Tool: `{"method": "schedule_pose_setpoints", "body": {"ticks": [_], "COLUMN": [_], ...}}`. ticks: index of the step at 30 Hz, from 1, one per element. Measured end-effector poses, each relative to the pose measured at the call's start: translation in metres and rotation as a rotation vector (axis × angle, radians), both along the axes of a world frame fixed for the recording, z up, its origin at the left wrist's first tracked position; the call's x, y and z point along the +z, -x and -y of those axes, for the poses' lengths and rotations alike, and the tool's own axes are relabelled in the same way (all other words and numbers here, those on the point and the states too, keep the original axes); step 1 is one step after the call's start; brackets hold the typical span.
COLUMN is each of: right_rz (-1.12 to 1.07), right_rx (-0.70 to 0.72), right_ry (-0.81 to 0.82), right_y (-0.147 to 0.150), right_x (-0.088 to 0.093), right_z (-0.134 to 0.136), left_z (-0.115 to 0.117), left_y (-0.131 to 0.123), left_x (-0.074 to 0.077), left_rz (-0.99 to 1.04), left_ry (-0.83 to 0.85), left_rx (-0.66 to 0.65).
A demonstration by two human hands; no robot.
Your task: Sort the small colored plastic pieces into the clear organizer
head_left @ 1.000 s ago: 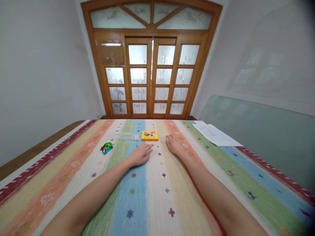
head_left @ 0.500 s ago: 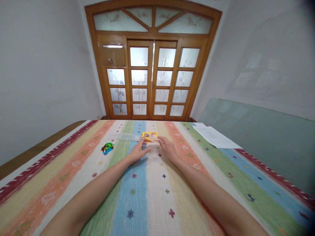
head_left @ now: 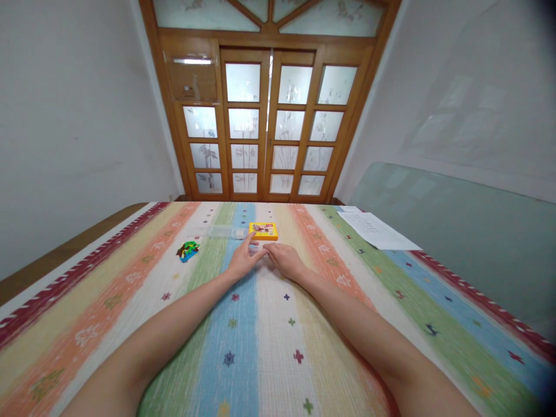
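Note:
My left hand (head_left: 243, 258) is over the middle of the table, just in front of a flat yellow box (head_left: 263, 231) with a printed picture on its top. Its index finger points toward the box's near left corner, and its thumb reaches right. My right hand (head_left: 284, 259) is bent inward, its fingertips meeting the left thumb. Something pale and thin, perhaps see-through, shows between the fingers; it is too small to make out. Left of the box lies a clear plastic case (head_left: 220, 231). A small heap of green, blue and brown pieces (head_left: 188, 251) sits farther left.
A striped cloth (head_left: 278, 359) covers the table. White printed sheets (head_left: 377, 230) lie at the far right. Beyond the table's right edge stands a pale green panel (head_left: 456, 226), and wooden glazed doors (head_left: 267, 121) are at the back.
My right hand has moved left and my hands have come together, with the fingertips now meeting. The yellow box shows more fully behind them. The view has tilted slightly downward.

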State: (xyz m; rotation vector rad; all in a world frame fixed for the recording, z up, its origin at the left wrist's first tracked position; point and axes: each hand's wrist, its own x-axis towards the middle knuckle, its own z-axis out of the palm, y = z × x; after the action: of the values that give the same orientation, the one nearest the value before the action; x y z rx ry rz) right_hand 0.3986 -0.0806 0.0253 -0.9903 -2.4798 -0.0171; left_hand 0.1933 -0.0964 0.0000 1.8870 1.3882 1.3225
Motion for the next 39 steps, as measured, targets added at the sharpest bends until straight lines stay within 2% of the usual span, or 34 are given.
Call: {"method": "schedule_pose_setpoints", "body": {"ticks": [6,11,15,18,22,26,29,31,35,39], "right_rz": [0.006,-0.086,-0.189,-0.289,-0.426,-0.568,-0.578,-0.57,-0.607,-0.578], "right_rx": [-0.102,-0.305,-0.292,-0.329,-0.338,-0.362,-0.355,-0.327,-0.254,-0.21], "right_ry": [-0.07,-0.082,-0.077,-0.019,0.062,0.253,0.358,0.34,0.195,0.037], "right_y": [0.01,0.001,-0.008,-0.011,-0.013,-0.019,-0.022,-0.022,-0.017,-0.017], "right_x": [0.0,-0.001,-0.006,-0.009,-0.013,-0.018,-0.023,-0.026,-0.026,-0.018], "right_z": [0.006,-0.004,-0.011,-0.014,-0.021,-0.032,-0.039,-0.041,-0.038,-0.029], "left_z": [0.006,0.018,0.018,0.013,0.008,0.002,-0.003,-0.008,-0.015,-0.018], "left_y": [0.004,-0.002,-0.006,-0.001,0.006,0.011,0.013,0.014,0.015,0.018], "left_x": [0.015,0.019,0.017,0.016,0.014,0.01,0.003,-0.003,-0.016,-0.021], "left_rz": [-0.022,-0.13,-0.107,-0.119,-0.107,-0.066,-0.07,-0.068,-0.052,-0.07], "left_ry": [-0.09,-0.086,-0.17,-0.182,-0.094,-0.078,-0.082,-0.061,-0.011,-0.036], "left_rx": [-0.101,-0.241,-0.272,-0.274,-0.285,-0.346,-0.364,-0.355,-0.287,-0.199]}}
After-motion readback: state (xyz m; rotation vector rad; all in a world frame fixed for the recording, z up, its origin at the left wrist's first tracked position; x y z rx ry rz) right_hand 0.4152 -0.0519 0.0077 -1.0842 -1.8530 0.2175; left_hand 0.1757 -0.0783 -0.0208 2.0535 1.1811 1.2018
